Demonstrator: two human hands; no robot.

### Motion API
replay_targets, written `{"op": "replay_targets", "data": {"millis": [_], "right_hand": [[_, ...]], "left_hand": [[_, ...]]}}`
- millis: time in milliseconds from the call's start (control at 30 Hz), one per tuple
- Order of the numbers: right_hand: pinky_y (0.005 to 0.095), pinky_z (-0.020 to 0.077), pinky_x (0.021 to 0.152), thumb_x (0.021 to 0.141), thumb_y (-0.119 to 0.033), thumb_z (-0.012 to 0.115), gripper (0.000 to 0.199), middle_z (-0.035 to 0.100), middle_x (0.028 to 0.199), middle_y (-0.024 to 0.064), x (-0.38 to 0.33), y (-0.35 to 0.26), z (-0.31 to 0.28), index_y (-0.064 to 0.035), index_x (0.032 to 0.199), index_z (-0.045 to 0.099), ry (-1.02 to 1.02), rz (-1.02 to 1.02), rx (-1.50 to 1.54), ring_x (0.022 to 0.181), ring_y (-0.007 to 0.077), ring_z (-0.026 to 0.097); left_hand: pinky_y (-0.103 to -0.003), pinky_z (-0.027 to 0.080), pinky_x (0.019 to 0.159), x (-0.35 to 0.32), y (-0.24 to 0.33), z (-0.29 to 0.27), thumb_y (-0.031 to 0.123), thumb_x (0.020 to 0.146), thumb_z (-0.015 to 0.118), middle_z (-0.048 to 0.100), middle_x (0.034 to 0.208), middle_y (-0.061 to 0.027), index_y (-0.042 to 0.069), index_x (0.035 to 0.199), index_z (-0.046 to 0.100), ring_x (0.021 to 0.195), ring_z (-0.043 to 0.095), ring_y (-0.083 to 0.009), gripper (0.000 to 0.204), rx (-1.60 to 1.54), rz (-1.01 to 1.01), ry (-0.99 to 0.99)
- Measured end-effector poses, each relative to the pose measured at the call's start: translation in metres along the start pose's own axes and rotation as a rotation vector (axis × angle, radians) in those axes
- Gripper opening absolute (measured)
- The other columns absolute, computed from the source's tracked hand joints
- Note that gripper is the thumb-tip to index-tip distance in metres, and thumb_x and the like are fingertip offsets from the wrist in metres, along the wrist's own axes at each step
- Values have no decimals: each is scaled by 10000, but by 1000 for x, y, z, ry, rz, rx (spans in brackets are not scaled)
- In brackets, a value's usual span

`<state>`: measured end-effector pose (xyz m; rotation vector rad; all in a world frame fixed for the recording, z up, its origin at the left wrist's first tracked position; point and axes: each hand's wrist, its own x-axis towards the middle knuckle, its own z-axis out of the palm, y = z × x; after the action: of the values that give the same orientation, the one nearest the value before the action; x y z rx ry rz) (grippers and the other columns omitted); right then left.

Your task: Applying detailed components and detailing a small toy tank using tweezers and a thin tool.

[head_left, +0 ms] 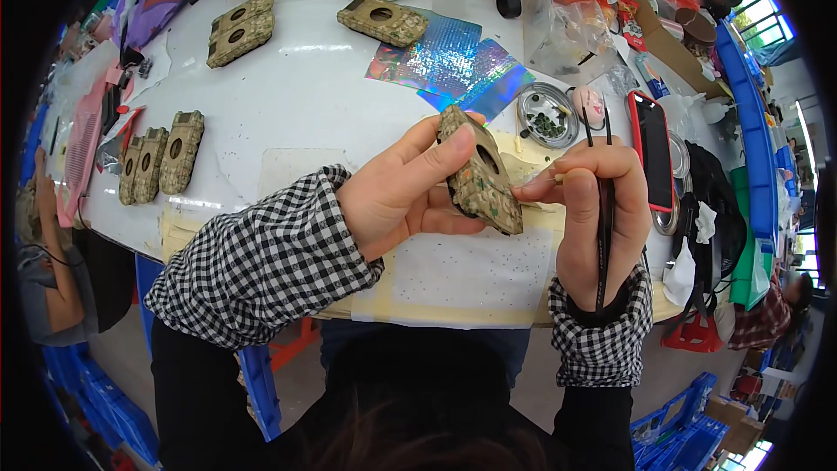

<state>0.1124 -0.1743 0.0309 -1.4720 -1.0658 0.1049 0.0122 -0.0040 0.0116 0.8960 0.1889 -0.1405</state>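
Gripping the studded phone case (pixel 478 176), the left hand (pixel 401 196) closes round it; right hand (pixel 593 209) pinches tweezers (pixel 604 209) beside.

The left hand (pixel 397 196) grips a phone case (pixel 478 173) whose back looks rough and pebbled, crusted with small glittery beige and green stones, while the right hand (pixel 593 214) holds thin tweezers (pixel 603 209) of dark, matt metal. Both wrists are covered by soft woven cloth sleeves (pixel 261 262) in black and white check. The table (pixel 323 87) is smooth, glossy white, and on it lie 2 shiny holographic foil sheets (pixel 453 65), a round metal dish (pixel 547 115) and crinkled clear plastic bags (pixel 567 26).
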Motion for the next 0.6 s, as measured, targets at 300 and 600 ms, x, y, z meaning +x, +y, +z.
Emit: {"op": "replay_targets", "data": {"millis": [300, 600], "right_hand": [[205, 454, 646, 934, -20, 487, 49, 558, 784, 76, 0, -1, 2, 24, 942, 505, 17, 20, 14, 706, 108, 615], [206, 453, 632, 927, -21, 504, 46, 562, 787, 79, -1, 1, -1, 23, 938, 512, 4, -9, -10, 689, 105, 610]], "left_hand": [[-295, 561, 811, 0, -1, -2, 442, 936, 484, 513, 1211, -105, 95, 1342, 281, 1030, 611, -207, 572, -13, 1, 0], [-324, 526, 881, -1, 1, 2, 489, 951, 389, 489, 1263, -95, 98, 1368, 275, 1102, 566, -182, 583, 74, -33, 5]]}}
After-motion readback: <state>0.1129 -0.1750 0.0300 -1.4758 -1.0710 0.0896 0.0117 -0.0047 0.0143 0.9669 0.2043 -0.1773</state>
